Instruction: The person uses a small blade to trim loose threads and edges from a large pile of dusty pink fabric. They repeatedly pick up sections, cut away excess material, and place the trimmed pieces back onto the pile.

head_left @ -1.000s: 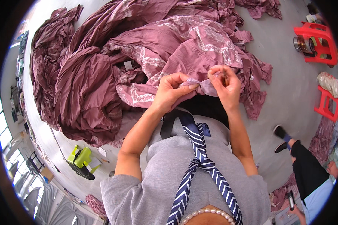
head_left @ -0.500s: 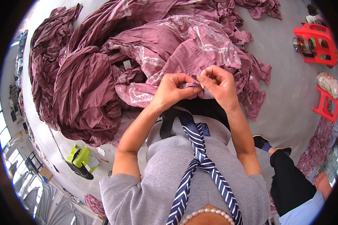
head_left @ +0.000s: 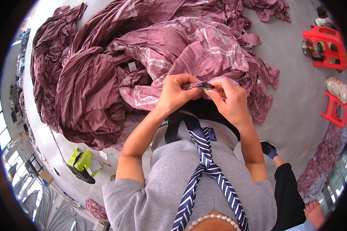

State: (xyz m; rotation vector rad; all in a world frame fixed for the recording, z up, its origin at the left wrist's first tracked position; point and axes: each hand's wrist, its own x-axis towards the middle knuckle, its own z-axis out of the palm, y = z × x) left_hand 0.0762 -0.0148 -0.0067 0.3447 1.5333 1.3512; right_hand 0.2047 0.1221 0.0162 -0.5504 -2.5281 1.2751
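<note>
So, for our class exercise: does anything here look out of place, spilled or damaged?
I see no spill or clear damage. The striped tie looks a little odd: its knot sits well away from the pearl necklace, over a plain grey top. The mauve cloth lies in a crumpled heap, so small flaws could be hidden.

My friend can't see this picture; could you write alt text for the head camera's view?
A person's left hand pinches mauve cloth at the near edge of a large crumpled heap, while the right hand holds a small dark object close by. Red stools stand at right; another person's leg shows at lower right.
</note>
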